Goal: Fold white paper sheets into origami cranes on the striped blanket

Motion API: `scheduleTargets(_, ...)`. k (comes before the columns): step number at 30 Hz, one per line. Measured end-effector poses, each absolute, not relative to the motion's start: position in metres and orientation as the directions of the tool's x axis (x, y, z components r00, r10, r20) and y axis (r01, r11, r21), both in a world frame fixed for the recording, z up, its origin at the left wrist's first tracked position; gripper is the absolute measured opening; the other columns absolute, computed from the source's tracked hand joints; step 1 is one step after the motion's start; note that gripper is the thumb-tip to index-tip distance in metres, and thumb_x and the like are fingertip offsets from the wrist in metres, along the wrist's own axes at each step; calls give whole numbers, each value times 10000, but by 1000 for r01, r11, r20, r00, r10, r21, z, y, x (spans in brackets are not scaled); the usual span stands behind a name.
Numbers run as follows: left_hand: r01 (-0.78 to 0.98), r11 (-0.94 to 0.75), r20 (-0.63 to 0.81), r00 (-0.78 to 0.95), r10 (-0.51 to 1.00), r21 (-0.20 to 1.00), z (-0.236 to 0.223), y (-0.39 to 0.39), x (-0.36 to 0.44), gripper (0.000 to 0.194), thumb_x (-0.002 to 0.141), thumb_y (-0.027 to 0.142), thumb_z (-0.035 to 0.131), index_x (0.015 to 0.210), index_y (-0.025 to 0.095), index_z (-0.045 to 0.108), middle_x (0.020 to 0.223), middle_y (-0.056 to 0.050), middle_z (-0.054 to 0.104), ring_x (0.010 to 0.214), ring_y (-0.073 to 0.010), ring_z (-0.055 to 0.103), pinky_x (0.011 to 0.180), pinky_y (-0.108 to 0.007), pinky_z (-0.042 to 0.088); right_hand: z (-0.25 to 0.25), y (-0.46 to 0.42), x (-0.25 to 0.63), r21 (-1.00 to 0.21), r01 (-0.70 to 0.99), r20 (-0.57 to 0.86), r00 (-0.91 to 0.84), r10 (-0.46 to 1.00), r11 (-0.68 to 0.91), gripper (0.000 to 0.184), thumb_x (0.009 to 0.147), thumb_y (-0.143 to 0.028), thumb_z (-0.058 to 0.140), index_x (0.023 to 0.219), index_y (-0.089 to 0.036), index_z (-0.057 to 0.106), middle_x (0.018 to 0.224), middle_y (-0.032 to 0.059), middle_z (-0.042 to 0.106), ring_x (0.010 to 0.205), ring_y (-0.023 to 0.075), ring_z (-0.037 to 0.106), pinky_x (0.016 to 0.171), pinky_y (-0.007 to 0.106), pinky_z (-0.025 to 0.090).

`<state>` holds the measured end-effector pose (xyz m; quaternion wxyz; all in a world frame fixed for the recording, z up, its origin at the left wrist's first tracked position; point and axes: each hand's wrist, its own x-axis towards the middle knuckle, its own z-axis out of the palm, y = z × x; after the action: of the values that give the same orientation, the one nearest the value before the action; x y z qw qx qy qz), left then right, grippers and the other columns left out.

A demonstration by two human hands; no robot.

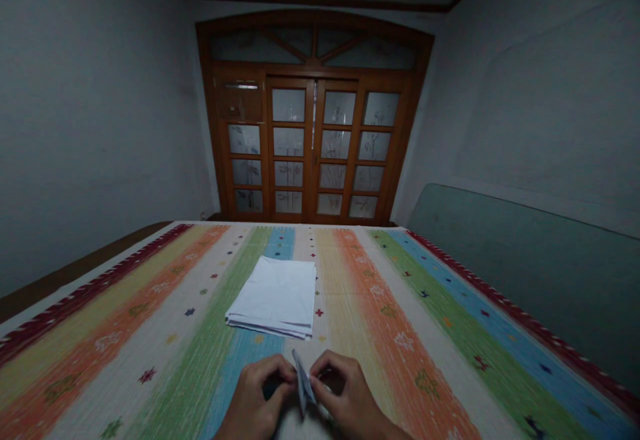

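Between my two hands, close to me at the bottom of the head view, is a small folded piece of paper [303, 383], standing nearly on edge. My left hand [263, 387] pinches its left side between thumb and forefinger. On the other side, the thumb and fingertips of my right hand [345, 383] close on the paper. Its lower part is dim, so the exact folds cannot be made out. Just beyond my hands lies a stack of white paper sheets [277, 293], slightly uneven at its edges.
A striped, patterned cloth [400, 333] covers the wide surface under the paper. A greenish padded panel [510, 247] stands along the right side. Wooden double doors [314, 160] with glass panes are at the far end, and plain walls rise on both sides.
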<state>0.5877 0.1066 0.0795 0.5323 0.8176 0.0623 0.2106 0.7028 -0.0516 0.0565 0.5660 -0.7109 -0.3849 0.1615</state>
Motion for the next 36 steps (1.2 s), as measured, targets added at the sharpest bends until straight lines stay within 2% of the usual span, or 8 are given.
scheduleTargets(4,-108,-461,280,904,324,881,79,106,586,170,775,139,556,660,206,661,674,-22,719,689,-208,685,697,-274,493,58,-52,702,-920,388,218,629,747,-58,263,833,-389,685,749,-140,699,699,63,691,652,190,650,610,265,477)
scheduleTargets(9,-129,-558,351,883,311,820,79,105,583,127,815,169,600,741,214,693,752,-32,743,750,-220,701,742,-286,510,58,-52,702,-914,400,219,639,737,-75,262,839,-384,695,747,-139,711,706,64,706,668,188,648,625,263,477)
scheduleTargets(16,-217,-603,441,862,250,767,77,104,582,101,875,186,639,875,240,724,830,-36,768,794,-230,726,763,-295,540,60,-51,702,-939,342,220,658,720,-25,268,843,-412,720,750,-162,685,691,31,674,650,174,629,615,258,468)
scheduleTargets(23,-264,-639,497,841,213,722,74,104,582,142,824,86,598,821,215,658,779,-29,730,723,-201,711,686,-268,525,58,-51,702,-930,368,233,622,747,-16,232,845,-382,707,776,-161,700,727,41,683,684,178,629,643,265,478)
scheduleTargets(30,-252,-590,456,861,225,767,71,103,586,105,833,110,641,842,214,644,770,-7,721,707,-181,705,689,-256,528,60,-50,703,-947,323,214,622,753,3,271,859,-417,716,781,-161,675,729,26,658,689,177,615,648,269,469)
scheduleTargets(34,-235,-514,416,867,273,825,74,103,585,12,899,208,660,905,218,661,830,-17,733,783,-199,721,751,-270,556,61,-51,704,-957,284,223,620,752,49,298,881,-457,703,822,-168,665,765,27,660,727,184,614,682,279,475)
scheduleTargets(36,-229,-466,388,878,280,854,77,103,585,56,911,272,678,924,218,670,851,-22,736,808,-207,719,772,-276,563,62,-50,704,-966,242,222,619,753,85,290,892,-460,688,839,-177,661,782,26,667,747,191,625,700,285,479)
